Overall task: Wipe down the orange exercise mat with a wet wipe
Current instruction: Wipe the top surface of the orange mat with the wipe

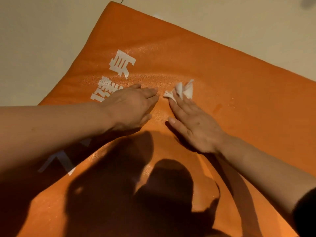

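Note:
The orange exercise mat (213, 69) lies across the floor and fills most of the view, with white printed characters on its left part. My right hand (193, 124) lies flat on the mat with straight fingers, pressing a crumpled white wet wipe (183, 90) under the fingertips. My left hand (131, 106) rests flat on the mat just left of the wipe, fingers straight, holding nothing. The fingertips of the two hands are a short gap apart. Part of the wipe is hidden under my right fingers.
Pale beige floor (39, 40) surrounds the mat at the left and the top right. The mat's far corner (112, 4) is at the top. Dark shadows of my head and arms cover the near part of the mat.

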Demonstrator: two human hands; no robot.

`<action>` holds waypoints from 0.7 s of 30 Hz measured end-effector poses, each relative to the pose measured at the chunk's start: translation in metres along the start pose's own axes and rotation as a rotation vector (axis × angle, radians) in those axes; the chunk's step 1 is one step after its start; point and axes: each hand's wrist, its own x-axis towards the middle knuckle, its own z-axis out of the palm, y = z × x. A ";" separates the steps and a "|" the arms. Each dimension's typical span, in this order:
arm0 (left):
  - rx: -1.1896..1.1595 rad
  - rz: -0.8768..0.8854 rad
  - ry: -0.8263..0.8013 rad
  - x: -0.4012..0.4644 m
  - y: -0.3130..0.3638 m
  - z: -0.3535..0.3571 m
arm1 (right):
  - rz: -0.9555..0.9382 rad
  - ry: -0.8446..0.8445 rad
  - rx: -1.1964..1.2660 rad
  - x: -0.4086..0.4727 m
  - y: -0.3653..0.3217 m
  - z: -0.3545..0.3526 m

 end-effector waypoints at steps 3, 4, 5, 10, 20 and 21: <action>0.019 -0.002 0.018 0.005 0.000 -0.003 | -0.033 0.078 -0.061 0.038 0.017 -0.016; 0.023 0.000 0.016 0.005 0.000 -0.004 | -0.007 0.109 -0.081 0.046 0.026 -0.021; 0.025 0.004 0.009 0.005 0.000 -0.005 | 0.033 0.142 -0.101 0.050 0.035 -0.024; -0.023 0.021 0.068 0.007 -0.004 -0.010 | 0.236 0.270 -0.070 0.031 0.040 -0.012; -0.071 -0.071 0.080 0.056 -0.012 -0.024 | 0.215 0.286 -0.131 0.071 0.067 -0.042; -0.088 -0.085 0.067 0.059 -0.012 -0.024 | 0.245 0.301 -0.111 0.067 0.065 -0.038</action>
